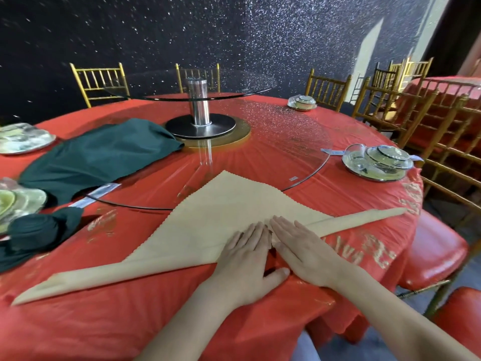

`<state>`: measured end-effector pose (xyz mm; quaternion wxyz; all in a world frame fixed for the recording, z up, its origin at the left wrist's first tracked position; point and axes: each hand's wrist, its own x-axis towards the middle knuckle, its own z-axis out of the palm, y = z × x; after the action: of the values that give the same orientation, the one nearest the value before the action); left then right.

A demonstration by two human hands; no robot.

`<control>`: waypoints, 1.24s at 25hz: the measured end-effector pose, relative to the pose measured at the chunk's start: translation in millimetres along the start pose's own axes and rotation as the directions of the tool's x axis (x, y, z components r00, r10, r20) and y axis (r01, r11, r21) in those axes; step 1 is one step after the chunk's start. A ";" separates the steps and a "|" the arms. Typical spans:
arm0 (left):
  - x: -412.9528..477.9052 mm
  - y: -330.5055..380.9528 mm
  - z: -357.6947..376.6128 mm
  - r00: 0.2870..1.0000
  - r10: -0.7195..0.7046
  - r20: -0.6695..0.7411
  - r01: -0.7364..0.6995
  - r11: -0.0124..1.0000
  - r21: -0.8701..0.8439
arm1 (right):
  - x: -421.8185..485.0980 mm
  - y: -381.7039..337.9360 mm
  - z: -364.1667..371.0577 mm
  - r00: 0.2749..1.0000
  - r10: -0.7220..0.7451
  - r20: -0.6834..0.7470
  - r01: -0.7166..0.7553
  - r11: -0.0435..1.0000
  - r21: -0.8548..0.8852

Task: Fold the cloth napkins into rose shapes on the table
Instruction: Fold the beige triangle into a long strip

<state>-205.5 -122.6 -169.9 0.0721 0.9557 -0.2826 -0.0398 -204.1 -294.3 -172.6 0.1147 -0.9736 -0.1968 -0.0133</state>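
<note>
A beige cloth napkin lies as a wide triangle on the red tablecloth, its long near edge folded into a band running from lower left to upper right. My left hand lies flat on the band's middle with straight fingers. Beside it my right hand presses flat on the same fold, the fingertips of the two hands almost meeting. A dark green napkin lies spread at the left. A second green one sits rolled into a bunched shape at the left edge.
A glass lazy Susan on a steel post fills the table's middle. Place settings stand at the right, far right and left. Gold chairs ring the table; red seats are close at the right.
</note>
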 end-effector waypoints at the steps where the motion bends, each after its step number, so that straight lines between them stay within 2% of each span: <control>1: -3.6 -0.8 -1.0 1.000 -0.004 0.007 0.004 1.000 0.012 | -0.4 0.6 2.7 1.000 -0.004 -0.004 0.004 0.999 -0.042; 9: -53.0 -30.5 -4.7 0.975 -0.222 0.018 0.219 0.970 0.109 | 1.3 0.6 4.9 1.000 0.023 0.016 -0.021 0.990 -0.136; 12: -54.5 -33.7 -2.8 0.974 -0.225 0.021 0.222 0.971 0.093 | 7.4 -12.3 2.5 1.000 0.012 0.020 -0.009 0.988 -0.156; 18: -53.6 -33.4 -3.0 0.982 -0.189 0.004 0.189 0.980 0.063 | 25.6 -52.5 17.3 0.990 -0.138 0.006 0.138 0.983 -0.121; 22: -59.0 -43.8 -3.3 0.988 -0.153 0.006 0.153 0.988 0.020 | 26.2 -53.0 21.9 0.992 -0.123 0.013 0.123 0.990 -0.067; 31: -97.9 -87.8 -11.6 0.978 -0.206 0.025 0.202 0.973 0.110 | 26.3 -55.6 18.3 0.993 -0.113 0.022 0.114 0.992 -0.057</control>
<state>-239.2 5.0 -169.1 0.0114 0.9812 -0.1861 -0.0489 -201.7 -230.3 -176.4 0.0835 -0.9638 -0.2525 -0.0165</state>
